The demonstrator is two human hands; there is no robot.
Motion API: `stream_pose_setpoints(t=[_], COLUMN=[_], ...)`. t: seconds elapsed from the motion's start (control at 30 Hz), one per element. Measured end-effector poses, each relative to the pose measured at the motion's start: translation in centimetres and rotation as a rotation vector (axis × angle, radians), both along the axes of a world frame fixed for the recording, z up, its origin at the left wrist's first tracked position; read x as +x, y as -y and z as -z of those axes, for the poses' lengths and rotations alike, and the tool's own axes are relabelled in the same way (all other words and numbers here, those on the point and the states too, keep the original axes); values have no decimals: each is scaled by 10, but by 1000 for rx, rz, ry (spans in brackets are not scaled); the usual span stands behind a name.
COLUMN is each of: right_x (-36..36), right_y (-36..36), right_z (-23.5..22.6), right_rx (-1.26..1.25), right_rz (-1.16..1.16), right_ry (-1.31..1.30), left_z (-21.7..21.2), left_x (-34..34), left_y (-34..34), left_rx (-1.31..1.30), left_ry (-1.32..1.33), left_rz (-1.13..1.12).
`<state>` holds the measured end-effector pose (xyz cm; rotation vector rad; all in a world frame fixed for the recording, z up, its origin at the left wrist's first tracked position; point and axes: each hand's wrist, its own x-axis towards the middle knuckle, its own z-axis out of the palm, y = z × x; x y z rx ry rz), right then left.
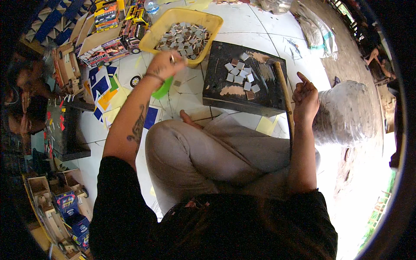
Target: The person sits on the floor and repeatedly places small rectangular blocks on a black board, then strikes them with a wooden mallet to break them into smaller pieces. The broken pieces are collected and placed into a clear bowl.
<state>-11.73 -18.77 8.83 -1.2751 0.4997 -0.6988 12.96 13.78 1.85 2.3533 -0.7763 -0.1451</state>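
Note:
My left hand [166, 65] is over the near edge of a yellow plastic basin [218, 22], its fingers smeared by motion; whether it holds anything is unclear. Many small square tiles [184, 38], grey and brown, fill the basin. Below that hand a bright green object [163, 89] shows in part. To the right of the black block [212, 93], my right hand [305, 100] is raised with the index finger stretched out and the others curled, nothing visible in it. Several small square pieces [238, 79] lie on the block. A wooden stick [282, 89] runs along the block's right edge, beside my right hand.
Cut paper pieces [104, 93] in blue, orange and white and a small wheel [135, 81] lie at left. Toy trucks and boxes [102, 50] stand at the back left, more wooden trucks [69, 208] near left. A large plastic-wrapped bundle [346, 113] sits at right.

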Motion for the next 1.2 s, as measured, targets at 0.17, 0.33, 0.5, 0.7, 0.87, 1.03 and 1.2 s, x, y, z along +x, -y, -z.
stream_pose_setpoints(t=[0.17, 0.33, 0.5, 0.7, 0.87, 1.03, 1.2], right_x=[0, 2, 2, 5, 15, 21, 26], right_y=[-4, -9, -22, -38, -47, -57, -61], right_z=[6, 19, 27, 30, 37, 39, 43], right_rx=[-111, -247, -445, -428, -488, -743, -868], right_rz=[25, -141, -406, -430, -350, -238, -228], right_ry=[-82, -186, -226, -156, -176, -188, -171], left_z=[-39, -31, -25, -12, 7, 11, 11], left_x=[66, 22, -82, -154, -152, -143, -139], left_y=[27, 42, 75, 129, 134, 134, 132], left_rx=[-110, -460, -727, -460, -296, -224, -228], left_ry=[45, -201, -398, -100, 164, 111, -18], left_rz=[-443, -359, -32, 1, 37, 68, 86])
